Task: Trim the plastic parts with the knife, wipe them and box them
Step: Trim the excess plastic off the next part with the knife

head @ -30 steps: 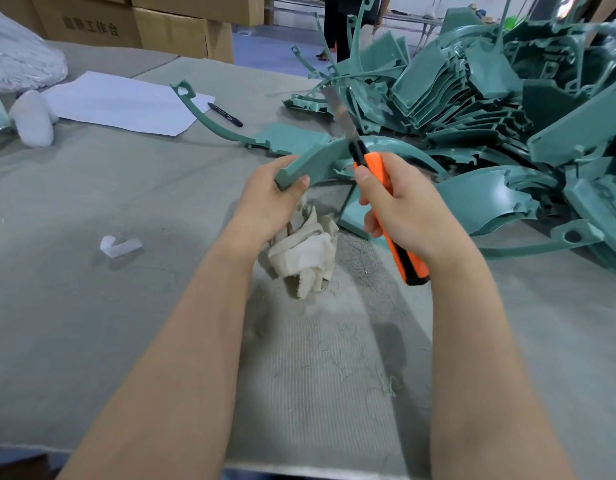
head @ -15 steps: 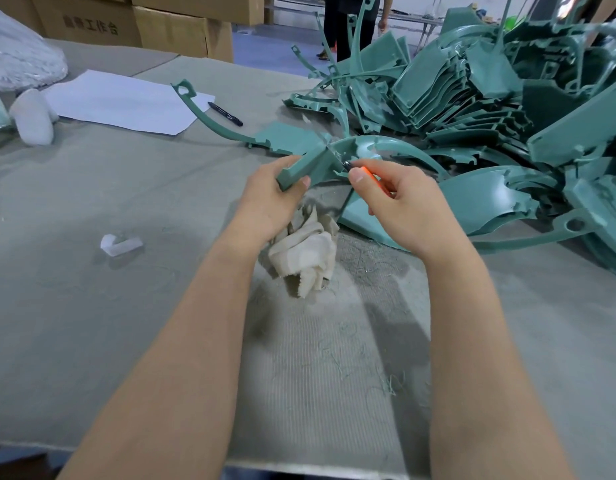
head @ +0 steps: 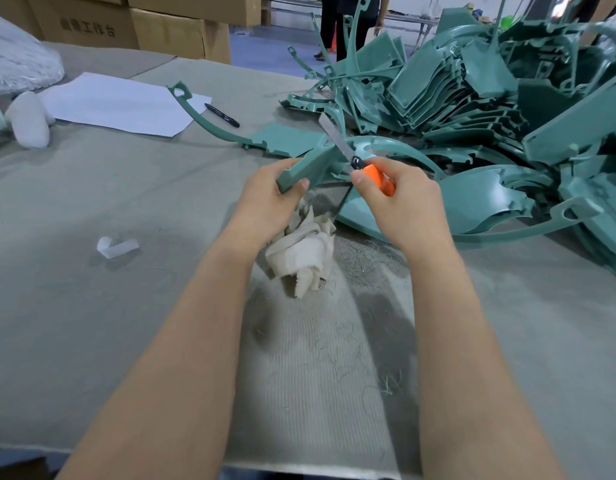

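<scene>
- Rising again, the blade (head: 334,136) of the knife (head: 377,178) now points up and away from the right hand (head: 403,206). Half a second ago it was almost all hidden, low against the plastic part (head: 310,166); one second ago it stood up as it does now.
- I judge that one trimming stroke is finished and the next is being prepared.
- The left hand (head: 272,199) has stayed in its place. It grips the near end of the part, with the thumb on the near face. From this hand the part runs away and to the left as a long curved arm.
- The right hand is closed round the orange handle, with the thumb close to the blade end. The blade passes just beyond the edge of the part, between the two hands.
- So the trimming is still going on, and this part is not yet wiped or boxed. Thin green shavings (head: 386,382) lie on the table (head: 92,323) between the forearms.
- A cloth (head: 303,251) shows just under the left hand. I cannot tell if the lower fingers hold it or if it only lies there.
- The right palm hides most of the handle. It is hard to see if the blade touches the part now.
- The pile (head: 490,98) of green parts beyond the right hand is cut off by the frame. So are the cardboard boxes (head: 161,26) far beyond the left hand.
</scene>
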